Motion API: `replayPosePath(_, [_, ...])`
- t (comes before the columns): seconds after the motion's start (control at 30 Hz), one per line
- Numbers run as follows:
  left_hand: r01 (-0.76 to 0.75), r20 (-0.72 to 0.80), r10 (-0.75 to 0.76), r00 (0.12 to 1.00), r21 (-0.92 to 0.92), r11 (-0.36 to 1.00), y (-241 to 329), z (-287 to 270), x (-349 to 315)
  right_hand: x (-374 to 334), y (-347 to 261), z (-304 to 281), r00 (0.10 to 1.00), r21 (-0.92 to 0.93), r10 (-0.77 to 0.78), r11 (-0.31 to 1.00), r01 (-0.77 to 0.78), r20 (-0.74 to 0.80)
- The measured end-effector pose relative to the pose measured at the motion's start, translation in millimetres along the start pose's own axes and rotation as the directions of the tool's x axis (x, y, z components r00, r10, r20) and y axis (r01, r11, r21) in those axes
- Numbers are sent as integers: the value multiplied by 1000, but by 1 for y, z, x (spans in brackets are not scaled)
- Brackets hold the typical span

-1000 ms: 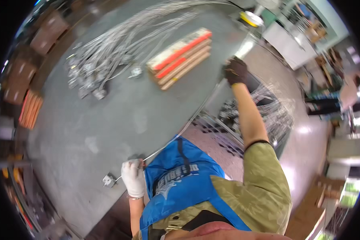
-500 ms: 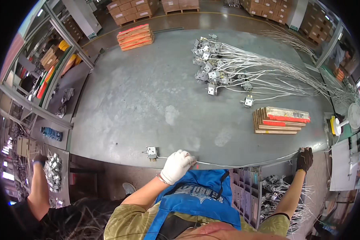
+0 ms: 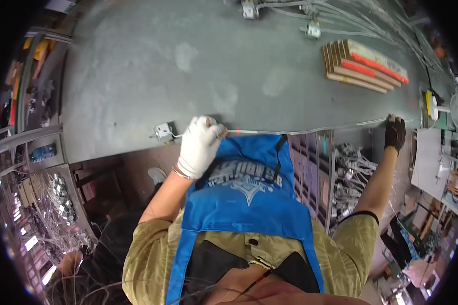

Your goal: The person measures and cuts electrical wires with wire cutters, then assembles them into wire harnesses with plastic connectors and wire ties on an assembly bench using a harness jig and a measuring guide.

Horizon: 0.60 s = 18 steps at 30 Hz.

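Note:
My left hand, in a white glove, is closed on a thin white cable at the near edge of the table. Just left of that hand, a small silvery box-shaped metal part with a thin pin lies on the tabletop, joined to the cable. The cable runs almost straight along the edge to my right hand, which wears a dark glove. Those fingers are closed round the cable near the table's right end. A short red mark shows by the cable, just right of the white glove.
Wooden boards with red edges are stacked at right on the grey table. Similar metal parts with cables lie at the far side. A small white fan stands far right. At lower left is a co-worker's hand.
The view has tilted downward, so the table sits higher in the picture. Both my hands keep their hold on the cable. The co-worker's arm at left has moved lower.

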<state>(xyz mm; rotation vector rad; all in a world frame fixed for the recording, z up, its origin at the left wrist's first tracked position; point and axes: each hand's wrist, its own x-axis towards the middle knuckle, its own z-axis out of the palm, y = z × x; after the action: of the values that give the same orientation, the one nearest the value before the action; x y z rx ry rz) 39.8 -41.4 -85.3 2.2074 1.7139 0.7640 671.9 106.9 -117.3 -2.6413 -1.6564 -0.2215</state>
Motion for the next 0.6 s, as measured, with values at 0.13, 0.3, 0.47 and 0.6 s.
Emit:
replayPosePath(0.13, [20,-5,-20,1000,30,999,2,6,-7,4,-1,0,997,31,68,997,-70,43])
replayPosePath(0.3, [26,16,-26,1000,23,999,3,3,-9,6,7,8,998,-30,-58,998,58,28])
replayPosePath(0.47, [29,16,-28,999,-81,996,2,1,-6,5,9,7,998,-62,-9,998,5,-64])
replayPosePath(0.6, [17,41,-14,999,-73,997,-1,-2,-11,7,9,6,999,-33,35,999,-34,39])
